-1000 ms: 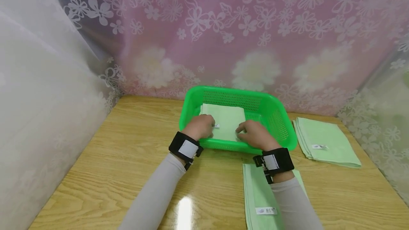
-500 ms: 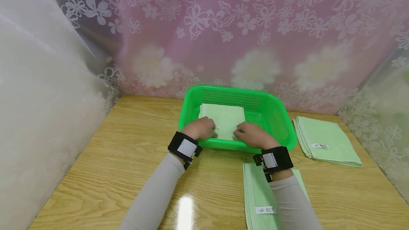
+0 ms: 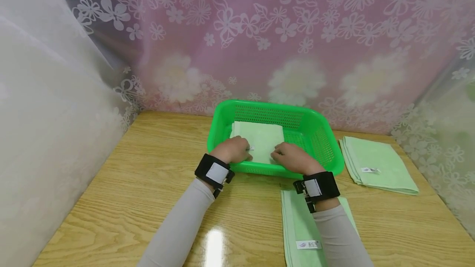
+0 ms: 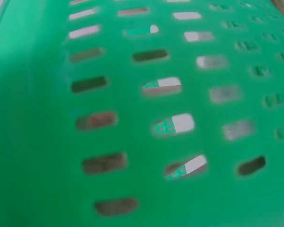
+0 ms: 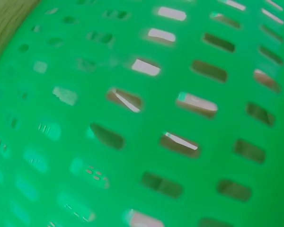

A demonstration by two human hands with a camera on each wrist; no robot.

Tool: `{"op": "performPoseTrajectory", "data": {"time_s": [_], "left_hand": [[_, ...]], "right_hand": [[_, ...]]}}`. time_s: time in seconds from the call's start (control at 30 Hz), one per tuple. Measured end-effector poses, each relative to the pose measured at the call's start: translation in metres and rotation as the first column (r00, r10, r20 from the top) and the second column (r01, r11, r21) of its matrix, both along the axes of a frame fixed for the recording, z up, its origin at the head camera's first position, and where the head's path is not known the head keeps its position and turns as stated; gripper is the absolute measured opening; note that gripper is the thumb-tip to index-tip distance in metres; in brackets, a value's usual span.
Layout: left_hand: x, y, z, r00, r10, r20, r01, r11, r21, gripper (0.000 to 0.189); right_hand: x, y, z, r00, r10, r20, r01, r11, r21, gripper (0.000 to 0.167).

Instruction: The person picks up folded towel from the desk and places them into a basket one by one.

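A folded pale-green towel [image 3: 259, 133] with a small white label lies in the left part of the green plastic basket [image 3: 271, 171]. Over the basket's near rim reach both arms. My left hand [image 3: 234, 149] is at the towel's near left side, fingers curled down beside the label. At its near right side, my right hand [image 3: 291, 155] has thumb and fingers drawn together on the cloth. The fingertips are partly hidden under both hands. In the left wrist view the slotted basket wall [image 4: 42, 142] fills the picture, and the right wrist view also shows basket wall [image 5: 132, 156] only.
A second folded green towel [image 3: 382, 164] lies on the wooden table [image 3: 148, 184] to the right of the basket. Another towel [image 3: 300, 221] with a white label lies in front, partly under the right forearm. A floral curtain [image 3: 237, 52] hangs behind.
My right thumb and fingers, parted a second ago, have come together at the towel's edge. The left hand has shifted slightly down and its fingers curl more. The basket stays put.
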State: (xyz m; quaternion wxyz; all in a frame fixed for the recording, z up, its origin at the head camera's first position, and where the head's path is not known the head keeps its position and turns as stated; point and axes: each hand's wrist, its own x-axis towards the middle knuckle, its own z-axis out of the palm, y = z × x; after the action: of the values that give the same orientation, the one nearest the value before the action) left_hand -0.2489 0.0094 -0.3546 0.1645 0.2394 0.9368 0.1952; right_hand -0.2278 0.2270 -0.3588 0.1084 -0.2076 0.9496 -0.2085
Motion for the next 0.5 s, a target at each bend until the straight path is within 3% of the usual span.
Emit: {"op": "performPoseTrajectory", "data": {"time_s": [0.17,0.3,0.4,0.5], "left_hand": [[0.000,-0.001,0.001,0.999,0.040,-0.027,-0.039,0.998,0.039,0.022],[0.003,-0.003,0.008,0.995,0.097,-0.036,-0.093,0.992,0.089,0.043],[0.010,-0.007,0.023,0.990,0.122,-0.074,-0.113,0.987,0.118,0.056],[0.025,-0.015,0.049,0.978,0.164,-0.133,-0.144,0.979,0.145,0.066]], "right_hand": [[0.001,0.001,0.000,0.999,-0.033,-0.010,0.033,0.999,-0.015,0.041],[0.005,0.000,0.005,0.997,-0.064,-0.040,0.063,0.998,-0.027,0.032],[0.013,-0.001,0.018,0.992,-0.077,-0.103,0.072,0.996,-0.052,0.035],[0.027,-0.004,0.040,0.978,-0.104,-0.181,0.085,0.991,-0.108,0.043]]}}
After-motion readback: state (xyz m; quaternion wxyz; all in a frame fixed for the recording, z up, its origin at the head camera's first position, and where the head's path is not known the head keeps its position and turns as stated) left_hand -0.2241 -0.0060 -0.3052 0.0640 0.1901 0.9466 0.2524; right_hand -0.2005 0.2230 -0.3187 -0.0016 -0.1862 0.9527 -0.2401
